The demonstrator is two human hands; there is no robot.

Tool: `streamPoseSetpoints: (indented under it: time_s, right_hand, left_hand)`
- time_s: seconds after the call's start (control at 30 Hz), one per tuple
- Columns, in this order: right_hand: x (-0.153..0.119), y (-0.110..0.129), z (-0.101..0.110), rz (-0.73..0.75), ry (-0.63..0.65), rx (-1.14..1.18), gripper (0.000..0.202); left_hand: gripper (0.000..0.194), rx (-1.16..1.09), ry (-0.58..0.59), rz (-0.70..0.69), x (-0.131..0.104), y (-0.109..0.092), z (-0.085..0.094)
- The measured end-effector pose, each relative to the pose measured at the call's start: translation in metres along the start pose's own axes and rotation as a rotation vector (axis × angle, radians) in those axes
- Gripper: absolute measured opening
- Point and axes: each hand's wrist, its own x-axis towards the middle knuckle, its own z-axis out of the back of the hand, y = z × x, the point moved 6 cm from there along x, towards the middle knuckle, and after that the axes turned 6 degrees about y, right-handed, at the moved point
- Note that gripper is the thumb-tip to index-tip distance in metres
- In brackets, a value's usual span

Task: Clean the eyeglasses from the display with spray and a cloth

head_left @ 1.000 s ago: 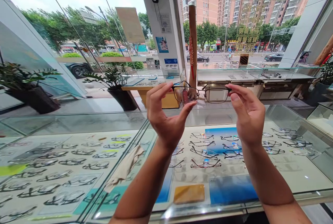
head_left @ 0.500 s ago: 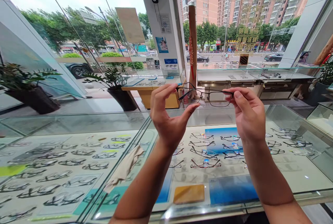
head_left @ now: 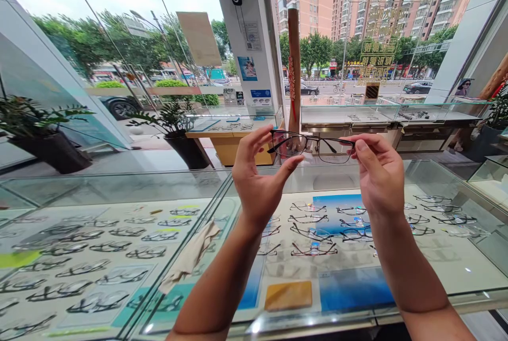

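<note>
A pair of thin dark-rimmed eyeglasses [head_left: 311,143] is held up level above the glass counter, both temples showing behind the clear lenses. My right hand [head_left: 379,169] pinches its right end between thumb and fingers. Around the left end curves my left hand [head_left: 257,174] in a C shape. Its index fingertip is at the upper left corner of the frame, and its thumb reaches under the left lens by the lower rim. The other left fingers are partly hidden behind the index finger.
Below my arms, a glass display case [head_left: 428,272] holds rows of eyeglasses [head_left: 313,232]. A beige cloth [head_left: 192,256] lies on the glass left of my forearm. A yellow-brown block [head_left: 288,295] shows near the front edge. More frames [head_left: 95,269] fill the left case. Potted plants [head_left: 174,119] stand beyond.
The eyeglasses have tilted, so both temples now show through the lenses. My left hand has shifted slightly right; my right hand stays nearly still.
</note>
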Motion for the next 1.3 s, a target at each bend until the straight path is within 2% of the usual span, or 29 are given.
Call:
streamPoseSetpoints:
  time_s: [0.13, 0.43, 0.87, 1.07, 1.3]
  right_hand:
    - [0.001, -0.004, 0.002, -0.025, -0.033, 0.021, 0.016]
    - [0.001, -0.005, 0.003, -0.039, -0.031, 0.018, 0.011]
    - [0.003, -0.007, 0.0, -0.038, 0.011, 0.048, 0.019]
    - [0.004, -0.009, 0.001, -0.054, 0.038, 0.009, 0.022]
    - [0.006, -0.013, 0.002, -0.096, 0.064, 0.007, 0.021]
  left_hand:
    - [0.063, -0.119, -0.006, 0.032, 0.0, 0.0, -0.002]
    - [0.064, -0.185, -0.048, 0.091, -0.001, 0.004, 0.0]
    - [0.059, -0.234, -0.079, 0.211, -0.006, 0.004, -0.003]
    - [0.058, -0.207, -0.106, 0.193, -0.008, 0.0, -0.002]
    - [0.061, -0.063, -0.148, 0.115, -0.011, -0.013, 0.001]
